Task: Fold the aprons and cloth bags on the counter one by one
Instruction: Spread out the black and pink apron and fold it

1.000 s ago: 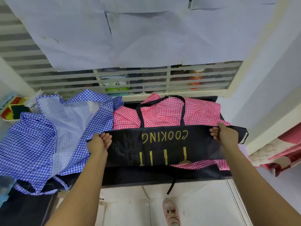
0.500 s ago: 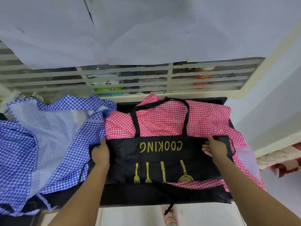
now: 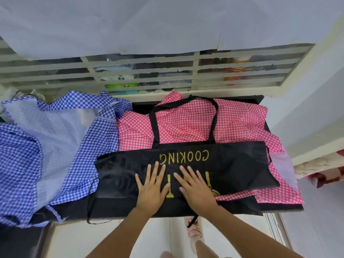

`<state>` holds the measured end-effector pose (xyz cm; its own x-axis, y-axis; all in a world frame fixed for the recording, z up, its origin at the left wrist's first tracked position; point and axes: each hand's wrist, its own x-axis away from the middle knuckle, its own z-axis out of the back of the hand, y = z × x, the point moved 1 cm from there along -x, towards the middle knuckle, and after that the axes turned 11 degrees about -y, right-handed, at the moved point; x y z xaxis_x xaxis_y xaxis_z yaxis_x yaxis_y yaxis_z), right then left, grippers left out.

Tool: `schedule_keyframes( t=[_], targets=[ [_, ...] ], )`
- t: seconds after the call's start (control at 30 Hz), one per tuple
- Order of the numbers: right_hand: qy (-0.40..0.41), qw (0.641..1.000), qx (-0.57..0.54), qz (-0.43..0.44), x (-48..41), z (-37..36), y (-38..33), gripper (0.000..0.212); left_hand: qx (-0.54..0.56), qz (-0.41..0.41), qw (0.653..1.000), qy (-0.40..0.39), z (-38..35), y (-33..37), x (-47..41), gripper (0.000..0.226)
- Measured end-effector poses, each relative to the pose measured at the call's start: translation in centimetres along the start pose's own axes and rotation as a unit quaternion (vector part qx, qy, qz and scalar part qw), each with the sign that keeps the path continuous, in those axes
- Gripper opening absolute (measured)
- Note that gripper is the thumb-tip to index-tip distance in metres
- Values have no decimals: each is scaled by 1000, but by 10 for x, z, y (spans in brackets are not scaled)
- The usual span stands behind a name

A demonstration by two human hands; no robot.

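Hands moved from bag's side edges to its middle. Left hand (image 3: 150, 190), right hand (image 3: 195, 189) flat, fingers spread, side by side, pressing black bag (image 3: 232, 164) on pink apron (image 3: 186, 125) on table (image 3: 260, 98) (smoothing step). Next: fold bag in half; handles need tucking.

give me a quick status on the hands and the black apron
Left hand and right hand flat, fingers spread, pressing black apron. Apron lies on pink checked cloth. Blue checked cloth alongside, left.
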<state>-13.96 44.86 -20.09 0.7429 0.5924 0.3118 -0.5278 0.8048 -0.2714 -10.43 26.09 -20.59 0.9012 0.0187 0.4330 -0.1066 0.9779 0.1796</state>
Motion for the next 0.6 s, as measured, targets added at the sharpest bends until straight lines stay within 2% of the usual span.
schedule_keyframes(
  t=[0.13,0.2,0.27,0.37,0.43,0.5,0.6],
  targets=[
    [18,997,27,-63,14,1,62,50,2,39,999,-7,12,-29,0,81],
    [49,986,-19,-158,29,8,97,56,12,78,997,2,20,-41,2,88],
    [102,950,-122,-270,52,20,124,61,25,86,996,20,27,-43,3,95],
    [243,850,-287,-368,81,41,135,48,7,15,998,55,37,-25,-4,91],
    [318,756,-396,-412,98,51,126,35,-23,-60,997,45,46,-3,-13,84],
    [330,646,-531,-438,109,50,115,31,-55,-139,989,14,52,24,-23,84],
    [268,505,-735,-364,112,34,96,50,-122,-209,970,-22,56,52,-37,87]
  ],
)
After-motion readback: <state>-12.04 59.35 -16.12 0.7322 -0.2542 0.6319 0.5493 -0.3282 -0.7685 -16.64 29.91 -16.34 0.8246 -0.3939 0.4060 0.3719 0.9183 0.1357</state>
